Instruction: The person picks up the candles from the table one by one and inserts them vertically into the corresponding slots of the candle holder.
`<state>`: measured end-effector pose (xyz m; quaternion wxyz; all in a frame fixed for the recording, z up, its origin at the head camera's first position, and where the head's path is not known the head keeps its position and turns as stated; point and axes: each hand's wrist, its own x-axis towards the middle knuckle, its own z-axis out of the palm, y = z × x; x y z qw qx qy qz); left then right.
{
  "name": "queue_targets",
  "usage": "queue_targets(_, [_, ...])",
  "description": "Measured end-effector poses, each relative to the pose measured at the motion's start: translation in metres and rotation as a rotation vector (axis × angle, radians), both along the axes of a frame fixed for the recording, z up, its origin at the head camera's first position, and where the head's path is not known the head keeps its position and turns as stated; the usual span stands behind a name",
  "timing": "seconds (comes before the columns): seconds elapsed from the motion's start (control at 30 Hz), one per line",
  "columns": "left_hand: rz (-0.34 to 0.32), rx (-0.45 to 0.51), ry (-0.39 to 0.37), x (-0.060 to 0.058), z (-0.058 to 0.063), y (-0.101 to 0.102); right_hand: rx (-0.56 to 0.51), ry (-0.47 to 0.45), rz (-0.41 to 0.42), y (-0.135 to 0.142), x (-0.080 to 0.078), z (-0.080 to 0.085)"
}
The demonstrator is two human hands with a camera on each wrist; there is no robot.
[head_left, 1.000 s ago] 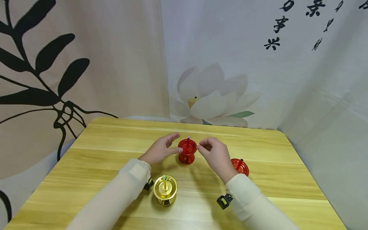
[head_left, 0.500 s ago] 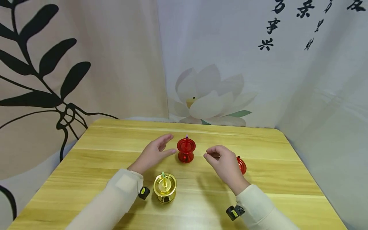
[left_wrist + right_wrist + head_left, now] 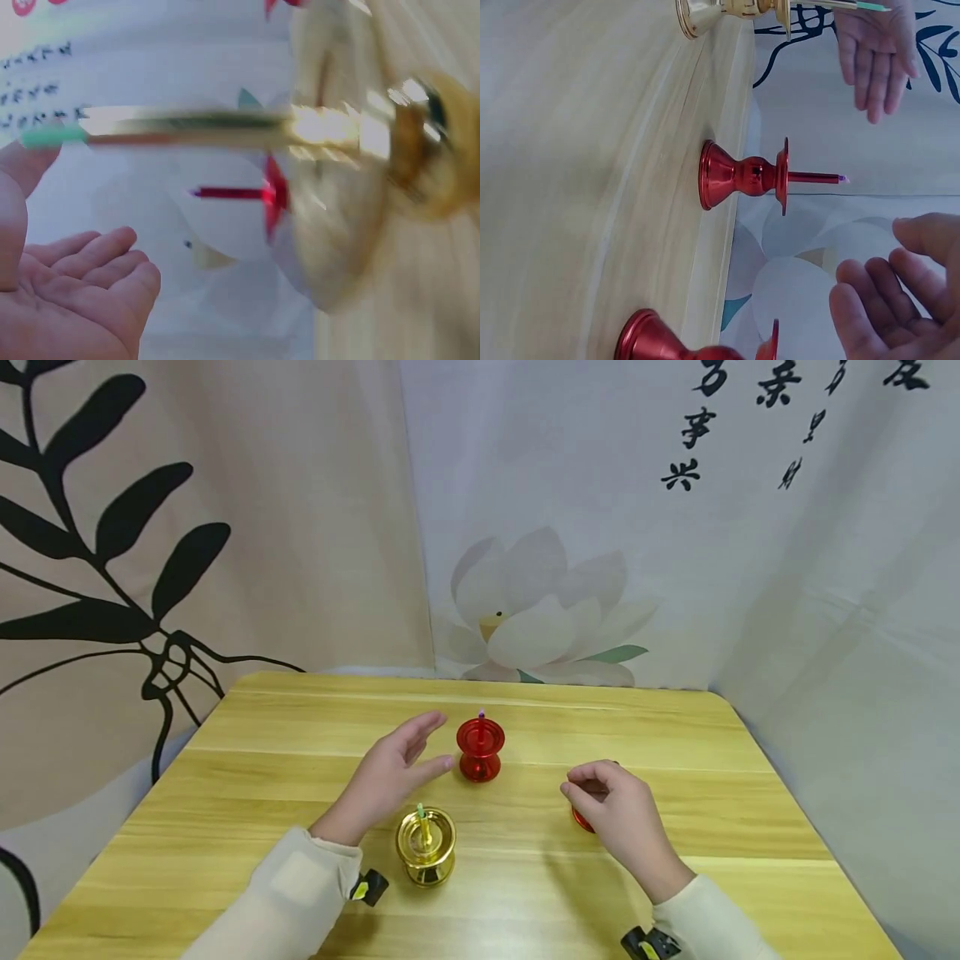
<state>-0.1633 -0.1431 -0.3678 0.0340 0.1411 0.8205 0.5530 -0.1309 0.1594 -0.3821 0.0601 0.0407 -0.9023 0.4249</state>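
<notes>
A shiny red candlestick, with a thin upright stem tipped in purple, stands near the back middle of the table. My left hand hovers just left of it, fingers extended and thumb apart, touching nothing. Closer to me stands a gold candlestick with a green tip, large and blurred in the left wrist view. My right hand is loosely bent above a second red candlestick, which it mostly hides in the head view. In the right wrist view, this red candlestick is cut off below, apart from my fingers.
The light wooden table has rounded back corners. Behind it hangs a pale curtain printed with dark leaves, a lotus and characters. Each sleeve carries a small black wrist camera near the cuff.
Both hands have moved apart from the middle red candlestick, the left one leftward and toward me, the right one rightward and toward me over the second red candlestick. The candlesticks stay standing.
</notes>
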Motion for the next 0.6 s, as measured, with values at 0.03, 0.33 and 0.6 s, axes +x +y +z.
queue_targets(0.03, [-0.002, -0.001, 0.009, 0.002, 0.003, 0.003, 0.0, -0.004, -0.004, 0.002, 0.002, 0.0])
queue_targets(0.33, [-0.026, 0.027, 0.041, 0.016, 0.027, 0.033, -0.018, -0.059, -0.034, 0.026, 0.018, -0.003])
queue_targets(0.6, [-0.031, 0.037, 0.05, 0.041, 0.04, 0.06, 0.047, -0.084, -0.058, 0.051, 0.027, -0.017])
